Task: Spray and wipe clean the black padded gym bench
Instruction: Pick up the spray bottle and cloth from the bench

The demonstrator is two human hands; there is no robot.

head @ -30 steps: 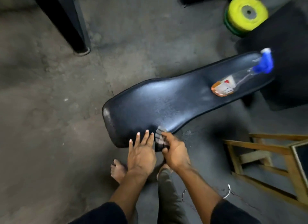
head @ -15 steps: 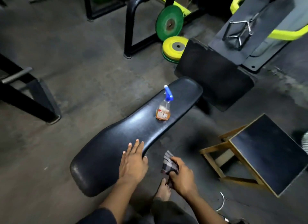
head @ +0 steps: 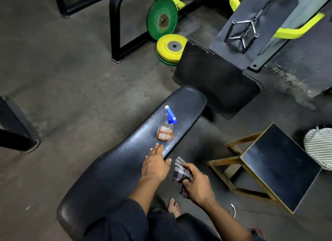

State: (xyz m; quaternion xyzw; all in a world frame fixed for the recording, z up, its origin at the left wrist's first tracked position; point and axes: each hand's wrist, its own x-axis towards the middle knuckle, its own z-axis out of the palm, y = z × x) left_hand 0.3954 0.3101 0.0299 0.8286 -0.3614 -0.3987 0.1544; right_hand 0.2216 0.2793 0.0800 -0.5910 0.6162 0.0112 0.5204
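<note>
The left hand [head: 156,164] lies flat and open on the black padded bench [head: 111,172], fingers stretched together toward one o'clock, their tips near the base of the spray bottle [head: 166,127] but apart from it. The right hand [head: 197,184] is off the bench's edge, at about four o'clock from the left hand, curled tight around a bunched checked cloth [head: 181,172]; the cloth's upper end sticks out of the fist toward eleven o'clock, and a lower corner hangs below it. The cloth is just beside the bench rim; whether it touches cannot be told. The bottle stands upright on the padding at twelve o'clock from the left hand, clear with orange liquid in its lower part, a label on its front and a blue trigger head on top. The bench runs long and narrow from seven o'clock to one o'clock across the view, its surface shiny. Below the right hand, at six o'clock, a bare foot [head: 174,206] rests on the grey floor [head: 71,82]. At three o'clock from the hands stands a wooden-framed stool with a dark top [head: 280,167]. Beyond the bench's far end, at twelve o'clock, a yellow weight plate [head: 170,47] lies flat and a green weight plate [head: 162,19] leans upright behind it.
</note>
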